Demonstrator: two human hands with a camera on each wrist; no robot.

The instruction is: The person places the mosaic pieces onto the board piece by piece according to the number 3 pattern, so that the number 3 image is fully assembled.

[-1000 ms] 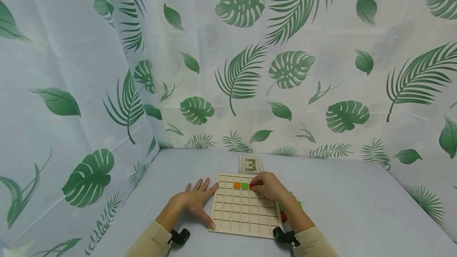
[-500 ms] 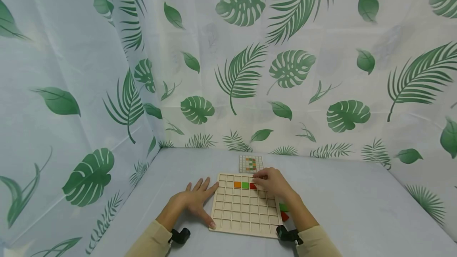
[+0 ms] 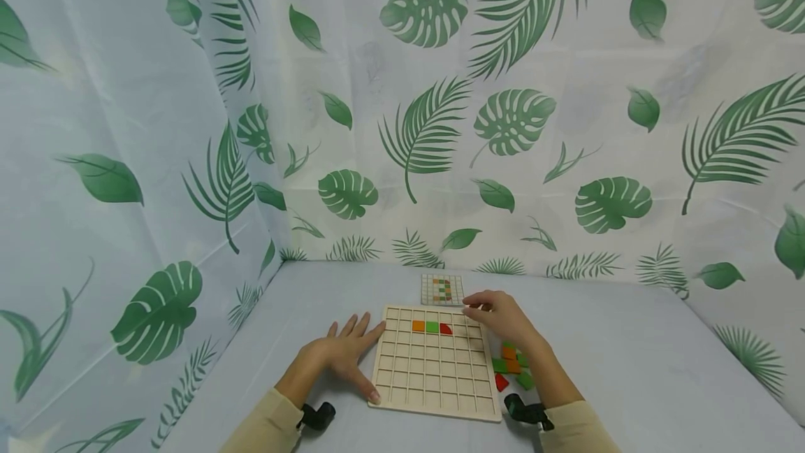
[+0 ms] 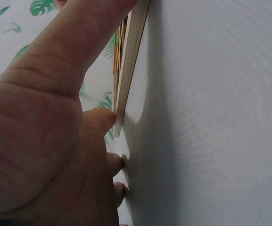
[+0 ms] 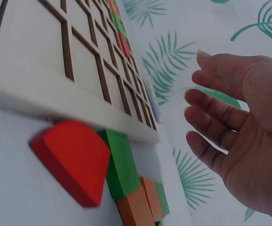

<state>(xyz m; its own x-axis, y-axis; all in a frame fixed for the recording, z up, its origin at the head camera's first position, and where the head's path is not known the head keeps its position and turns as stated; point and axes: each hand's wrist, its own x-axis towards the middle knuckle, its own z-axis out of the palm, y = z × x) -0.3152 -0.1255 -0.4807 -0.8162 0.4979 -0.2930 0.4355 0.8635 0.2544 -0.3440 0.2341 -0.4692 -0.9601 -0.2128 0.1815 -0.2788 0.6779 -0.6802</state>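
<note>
A wooden grid board [image 3: 434,376] lies on the table. In one of its upper rows sit an orange square tile [image 3: 418,326], a green square tile [image 3: 432,327] and a red tile with a rounded corner [image 3: 446,328]. My left hand [image 3: 342,355] is spread flat, thumb on the board's near left corner and a fingertip at its left edge. Over the far right corner of the board hovers my right hand [image 3: 499,317], its fingers loosely bent with nothing between them. The right wrist view shows this right hand [image 5: 239,122] raised off the board.
Loose green, orange and red pieces lie along the board's right side, among them a red quarter-round piece [image 5: 72,160] and a green block [image 5: 121,162]. A small pattern card [image 3: 428,292] with a coloured grid lies behind the board. Leaf-printed cloth [image 3: 434,124] hangs behind the table.
My right hand has let go of the red tile, which stays in its cell, and has moved right and away. The loose pieces have come into view. My left hand stays put.
</note>
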